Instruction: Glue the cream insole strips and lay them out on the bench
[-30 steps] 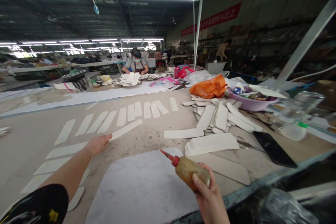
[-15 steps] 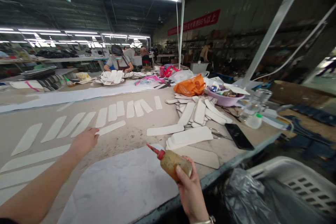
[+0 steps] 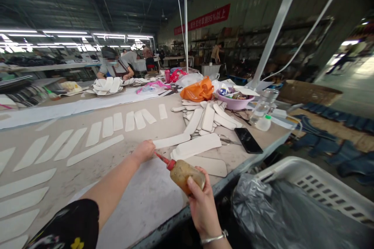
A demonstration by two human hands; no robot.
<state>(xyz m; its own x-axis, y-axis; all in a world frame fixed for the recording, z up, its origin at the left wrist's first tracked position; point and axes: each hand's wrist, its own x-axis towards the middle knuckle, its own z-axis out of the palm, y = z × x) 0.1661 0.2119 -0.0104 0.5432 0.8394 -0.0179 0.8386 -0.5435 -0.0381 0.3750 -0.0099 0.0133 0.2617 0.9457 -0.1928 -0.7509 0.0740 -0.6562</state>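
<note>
My right hand (image 3: 201,202) grips a glue squeeze bottle (image 3: 185,172) with a red nozzle, held tilted over the near table edge. My left hand (image 3: 144,150) reaches across the table and closes on the near end of a long white strip piece (image 3: 172,140). Just right of it lies a small stack of white strip pieces (image 3: 196,146) and a beige piece (image 3: 209,165). A loose heap of white pieces (image 3: 206,116) lies further back. A pale work mat (image 3: 146,198) lies under my arms.
Rows of white strips (image 3: 96,134) lie laid out on the left. A black phone (image 3: 248,140), scissors (image 3: 226,139), a purple bowl (image 3: 233,103), an orange bag (image 3: 197,90) and a clear bottle (image 3: 261,111) stand to the right. A white basket with a grey bag (image 3: 292,206) stands below. A person (image 3: 112,66) works at the far side.
My left hand left the laid-out strip on the left and moved right to the strip beside the stack. The view swung right; the bottle stayed in my right hand.
</note>
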